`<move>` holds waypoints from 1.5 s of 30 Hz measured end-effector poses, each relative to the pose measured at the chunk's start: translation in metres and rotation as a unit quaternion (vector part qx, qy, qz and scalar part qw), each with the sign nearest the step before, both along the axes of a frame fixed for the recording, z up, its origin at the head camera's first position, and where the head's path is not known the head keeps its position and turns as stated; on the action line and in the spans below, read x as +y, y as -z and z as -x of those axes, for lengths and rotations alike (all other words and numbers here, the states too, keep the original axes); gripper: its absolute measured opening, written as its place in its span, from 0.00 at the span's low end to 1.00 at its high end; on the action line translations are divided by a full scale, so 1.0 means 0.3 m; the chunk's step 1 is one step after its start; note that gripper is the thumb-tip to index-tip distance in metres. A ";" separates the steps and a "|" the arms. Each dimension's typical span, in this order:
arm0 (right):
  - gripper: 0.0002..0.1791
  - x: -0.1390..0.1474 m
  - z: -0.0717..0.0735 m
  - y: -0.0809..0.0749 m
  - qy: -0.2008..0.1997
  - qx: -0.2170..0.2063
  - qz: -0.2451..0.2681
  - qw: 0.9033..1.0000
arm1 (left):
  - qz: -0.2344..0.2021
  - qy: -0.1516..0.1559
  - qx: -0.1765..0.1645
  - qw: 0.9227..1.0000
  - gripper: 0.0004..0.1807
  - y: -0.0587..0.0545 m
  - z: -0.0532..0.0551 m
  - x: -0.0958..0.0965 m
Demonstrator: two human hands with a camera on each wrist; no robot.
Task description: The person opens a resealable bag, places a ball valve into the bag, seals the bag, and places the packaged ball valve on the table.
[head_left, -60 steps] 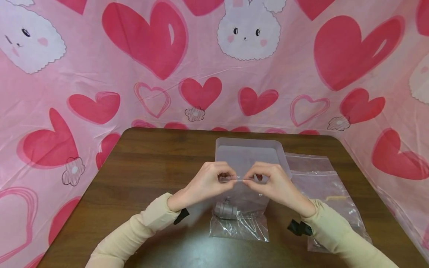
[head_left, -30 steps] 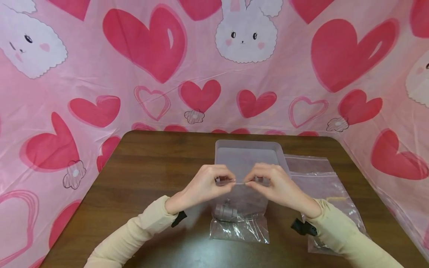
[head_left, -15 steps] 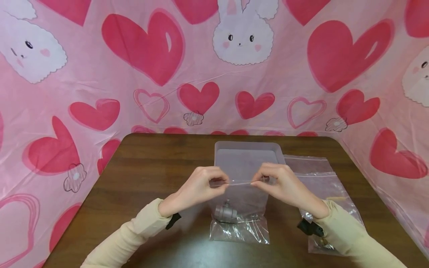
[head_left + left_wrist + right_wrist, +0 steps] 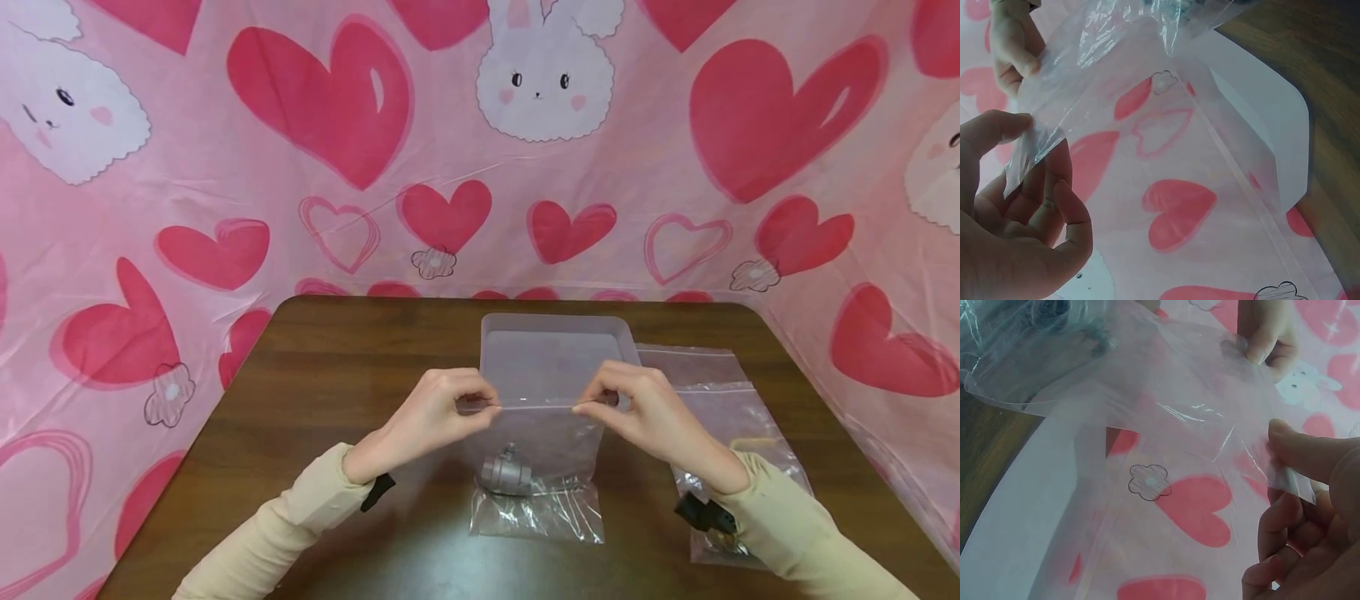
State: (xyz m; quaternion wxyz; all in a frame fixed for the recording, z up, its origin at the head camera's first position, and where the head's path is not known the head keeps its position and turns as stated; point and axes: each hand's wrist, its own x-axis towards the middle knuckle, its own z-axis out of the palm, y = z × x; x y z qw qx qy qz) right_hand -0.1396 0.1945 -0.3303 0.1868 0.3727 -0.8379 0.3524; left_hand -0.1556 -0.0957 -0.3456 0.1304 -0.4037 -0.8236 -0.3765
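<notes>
A transparent zip bag (image 4: 536,517) hangs upright by its top edge, its lower part spread on the table. Inside, near the bottom left, lies a grey metal valve (image 4: 506,475). My left hand (image 4: 442,412) pinches the left part of the bag's top edge between thumb and fingertips. At the right part of that edge, my right hand (image 4: 637,408) pinches the film the same way. The edge stretches nearly straight between them. In the right wrist view the thumb of my right hand (image 4: 1316,469) presses the zip bag (image 4: 1197,400) against the fingers.
Behind the hands stands a pale translucent bin (image 4: 555,321). To its right lies a larger transparent zip bag (image 4: 712,408), partly under my right forearm, with small brass-coloured items in it. The brown wooden table (image 4: 337,358) meets a pink heart-print cloth (image 4: 300,108) at the back.
From nearly touching at the middle, my hands have moved apart along the bag's top edge, left hand leftward and right hand rightward. More of the edge now shows between them.
</notes>
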 end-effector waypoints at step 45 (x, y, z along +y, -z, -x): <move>0.15 0.091 -0.011 0.004 0.085 -0.051 -0.025 0.995 | -0.022 -0.032 -0.061 0.997 0.02 0.029 0.017 -0.092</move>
